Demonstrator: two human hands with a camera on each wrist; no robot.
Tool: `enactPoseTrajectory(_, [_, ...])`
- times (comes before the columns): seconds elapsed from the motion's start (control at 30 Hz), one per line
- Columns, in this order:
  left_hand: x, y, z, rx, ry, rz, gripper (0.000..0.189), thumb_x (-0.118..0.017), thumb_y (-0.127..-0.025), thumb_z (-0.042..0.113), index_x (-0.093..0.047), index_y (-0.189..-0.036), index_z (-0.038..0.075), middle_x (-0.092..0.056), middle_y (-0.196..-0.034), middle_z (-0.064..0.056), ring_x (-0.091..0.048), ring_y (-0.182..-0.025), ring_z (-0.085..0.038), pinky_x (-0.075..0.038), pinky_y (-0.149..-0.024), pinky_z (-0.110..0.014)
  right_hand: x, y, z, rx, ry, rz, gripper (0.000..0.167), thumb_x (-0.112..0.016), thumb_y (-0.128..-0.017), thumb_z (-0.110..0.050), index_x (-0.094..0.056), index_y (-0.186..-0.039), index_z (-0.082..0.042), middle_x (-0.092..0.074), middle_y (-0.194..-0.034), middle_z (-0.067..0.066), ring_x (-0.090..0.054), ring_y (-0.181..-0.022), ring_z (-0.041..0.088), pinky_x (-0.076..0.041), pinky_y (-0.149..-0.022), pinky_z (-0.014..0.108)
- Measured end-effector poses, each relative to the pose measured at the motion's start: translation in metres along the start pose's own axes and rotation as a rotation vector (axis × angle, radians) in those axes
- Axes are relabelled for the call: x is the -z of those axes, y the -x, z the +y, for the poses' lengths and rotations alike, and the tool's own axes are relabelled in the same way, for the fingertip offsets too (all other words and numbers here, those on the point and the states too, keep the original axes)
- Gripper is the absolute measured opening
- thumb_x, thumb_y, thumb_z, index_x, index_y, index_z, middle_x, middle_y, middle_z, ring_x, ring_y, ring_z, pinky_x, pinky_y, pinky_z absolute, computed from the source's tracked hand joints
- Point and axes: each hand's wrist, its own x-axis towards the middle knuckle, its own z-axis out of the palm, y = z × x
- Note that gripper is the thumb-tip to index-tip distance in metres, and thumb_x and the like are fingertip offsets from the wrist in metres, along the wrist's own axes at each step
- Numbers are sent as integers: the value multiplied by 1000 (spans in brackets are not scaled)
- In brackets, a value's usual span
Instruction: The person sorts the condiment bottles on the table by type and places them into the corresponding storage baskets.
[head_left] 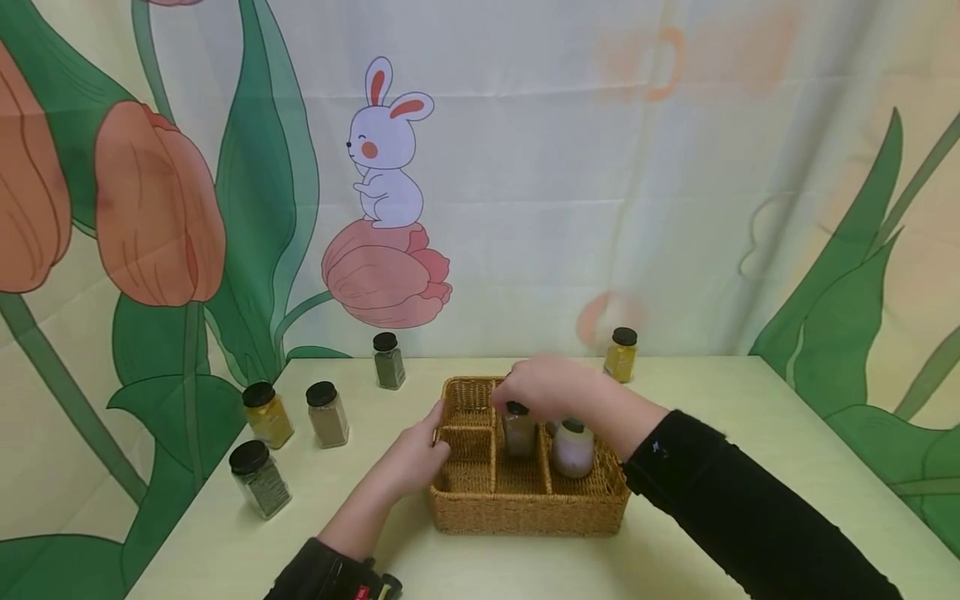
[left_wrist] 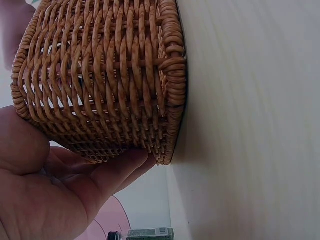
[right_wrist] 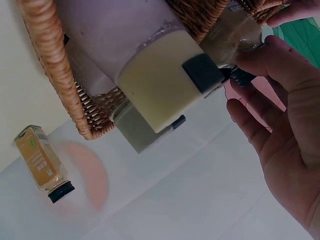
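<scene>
A wicker basket (head_left: 528, 512) with dividers stands on the table. My left hand (head_left: 412, 457) grips its left side, thumb at the rim and fingers along the outer wall (left_wrist: 100, 65). Over the basket, my right hand (head_left: 551, 387) pinches a small glass spice jar (head_left: 519, 435) by its black lid (right_wrist: 242, 76). That jar sits upright within the middle compartment's outline, holding brownish powder. Right of it stands a round lilac container (head_left: 573, 454), with a pale yellow collar (right_wrist: 160, 82) and dark top. Behind this one, a grey-green capped container (right_wrist: 142, 127) shows in the right wrist view.
Left of the basket stand a yellow jar (head_left: 268, 421), a beige one (head_left: 327, 421) and a dark-flecked one (head_left: 262, 483). A green-filled jar (head_left: 388, 367) is at the back edge. Another yellow jar (head_left: 621, 358) stands behind the basket, before a printed curtain (head_left: 525, 208).
</scene>
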Motion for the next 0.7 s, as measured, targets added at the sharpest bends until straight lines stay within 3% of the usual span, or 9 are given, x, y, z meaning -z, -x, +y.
enactPoseTrajectory(0.33, [-1,0,0,3,7,1,73,-46,-99,7,-13,-165,9,-34,-159,-24,-32,-45,-11,-38,-44,-30,-9,1,-1,8,61,16,17,-74,-93,-11,-73,-100,-26,-65,-85,-12,-57,-89,16,-50,-78,33])
enactPoseTrajectory(0.7, [0,1,1,6,9,2,74,-45,-99,7,-13,-165,10,-34,-159,-23,-31,-44,-10,-37,-43,-30,-11,1,-7,-9,63,39,18,-72,-93,-8,-73,-97,-25,-62,-82,-12,-52,-84,15,-47,-75,33])
